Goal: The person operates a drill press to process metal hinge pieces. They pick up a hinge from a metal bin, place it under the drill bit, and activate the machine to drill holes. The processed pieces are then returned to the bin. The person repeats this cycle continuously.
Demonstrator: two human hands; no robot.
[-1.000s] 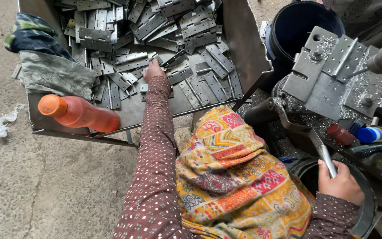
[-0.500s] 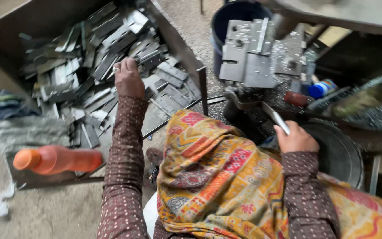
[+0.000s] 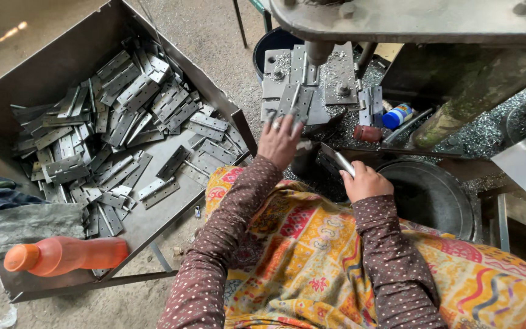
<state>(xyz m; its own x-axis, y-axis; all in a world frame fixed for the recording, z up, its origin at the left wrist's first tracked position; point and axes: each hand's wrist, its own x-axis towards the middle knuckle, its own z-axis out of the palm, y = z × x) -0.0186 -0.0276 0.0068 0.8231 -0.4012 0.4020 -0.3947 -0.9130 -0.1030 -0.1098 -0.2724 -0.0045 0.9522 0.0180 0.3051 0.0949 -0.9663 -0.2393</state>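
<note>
A steel hinge plate (image 3: 295,100) lies on the press fixture (image 3: 312,79), right under the ram (image 3: 319,52), and the left hand (image 3: 280,141) reaches up to it, fingertips spread on the plate's near edge, a loose open grip steadying rather than clenching. Just right of the fixture, and nearer the person, the right hand (image 3: 365,181) closes its grip around a flat metal tool (image 3: 335,161), blade angled up toward the fixture. This looks like the seating step: the plate being squared under the ram. The next move seems to call for fingers clear of the ram's path. Far left of the fixture sits the metal bin (image 3: 50,67) heaped with hinge plates, an orange bottle (image 3: 62,256) on its near rim. Right of the fixture, a small blue-capped bottle (image 3: 397,116) and metal shavings crowd the table (image 3: 482,134); a dark round tub (image 3: 433,195) lies below it. Room around the ram is tight.
</note>
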